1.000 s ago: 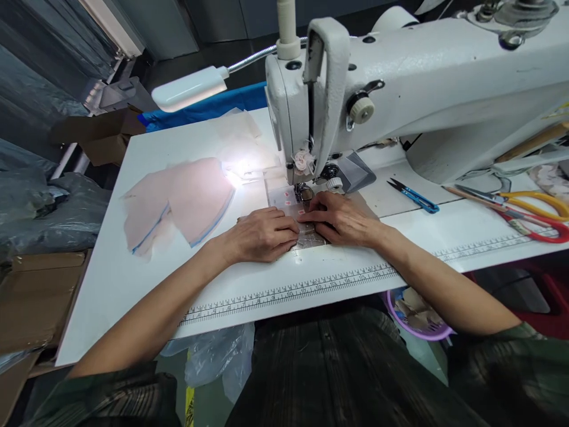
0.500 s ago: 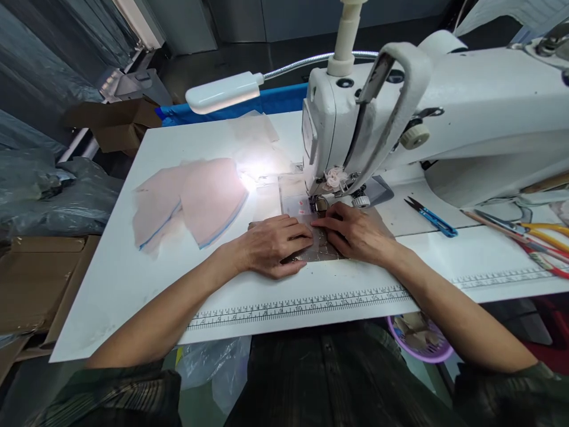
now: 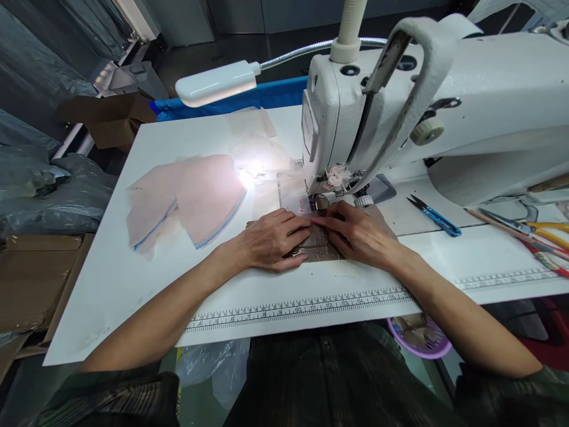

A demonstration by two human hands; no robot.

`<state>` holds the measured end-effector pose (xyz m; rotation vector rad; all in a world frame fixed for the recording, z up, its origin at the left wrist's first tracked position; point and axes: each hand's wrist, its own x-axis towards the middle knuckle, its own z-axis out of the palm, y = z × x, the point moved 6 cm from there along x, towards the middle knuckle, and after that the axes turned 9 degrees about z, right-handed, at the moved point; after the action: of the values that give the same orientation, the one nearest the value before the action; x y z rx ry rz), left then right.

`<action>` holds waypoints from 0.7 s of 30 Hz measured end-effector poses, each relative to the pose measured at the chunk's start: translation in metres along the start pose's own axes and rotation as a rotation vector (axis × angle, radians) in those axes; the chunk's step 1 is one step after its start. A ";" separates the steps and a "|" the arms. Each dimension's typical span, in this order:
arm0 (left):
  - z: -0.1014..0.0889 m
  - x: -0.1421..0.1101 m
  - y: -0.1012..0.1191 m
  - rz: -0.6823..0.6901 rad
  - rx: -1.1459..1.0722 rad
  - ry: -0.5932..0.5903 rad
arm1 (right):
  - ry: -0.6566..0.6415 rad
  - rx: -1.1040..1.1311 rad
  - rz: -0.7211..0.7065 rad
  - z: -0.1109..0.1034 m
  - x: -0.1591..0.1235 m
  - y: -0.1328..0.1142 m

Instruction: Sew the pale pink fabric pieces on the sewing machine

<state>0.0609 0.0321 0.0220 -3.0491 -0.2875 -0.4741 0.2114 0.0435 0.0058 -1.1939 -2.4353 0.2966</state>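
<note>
Sewing workshop: industrial sewing machine (image 3: 377, 101), ruler-marked table (image 3: 111, 308), cardboard boxes (image 3: 40, 284).

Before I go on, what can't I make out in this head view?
Brown fabric: head view, partly covered by the left hand and right hand.
Needle tip: head view, too small to tell at the sewing machine.
Yellow-handled scissors: head view, handles cut off by the right edge.
Purple basket: head view, partly hidden by the table.
</note>
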 end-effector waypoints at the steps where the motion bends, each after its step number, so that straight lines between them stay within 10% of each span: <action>1: 0.000 0.001 -0.001 -0.008 0.005 -0.006 | 0.002 0.008 -0.002 0.000 0.000 0.000; 21: 0.004 0.000 -0.022 -0.112 -0.011 -0.011 | -0.023 0.027 0.013 -0.002 0.001 0.000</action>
<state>0.0576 0.0544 0.0179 -3.0588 -0.4591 -0.4667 0.2119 0.0447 0.0080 -1.2019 -2.4356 0.3479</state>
